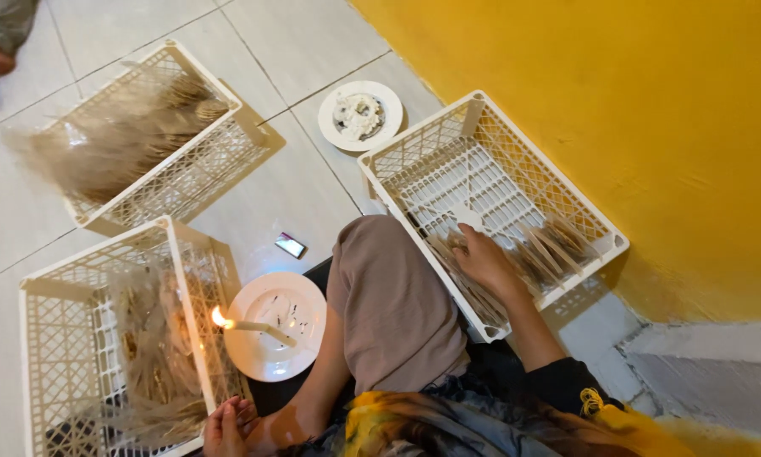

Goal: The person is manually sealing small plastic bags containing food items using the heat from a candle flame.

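A: Head view, looking straight down: pale tiled floor (296, 182), a yellow wall (617, 101) on the right, 3 white lattice crates around a seated person.

B: Where's the right hand (485, 258)?

A: Inside the right crate (605, 233), fingers curled down onto a row of thin tan packets (550, 250). Whether it actually pinches one, I cannot tell.

B: How do those packets lie?

A: Stacked on edge along the crate's near wall, the row's long axis running from lower left up to the right, toward the wall.

B: And the left hand (226, 427)?

A: Bottom edge, loosely curled, empty, touching the near-left crate (50, 279) full of packets.

B: Between them?

A: A white plate (300, 309) with a lit candle (258, 327) lying tilted, flame pointing left. Another plate (334, 127) sits farther off.
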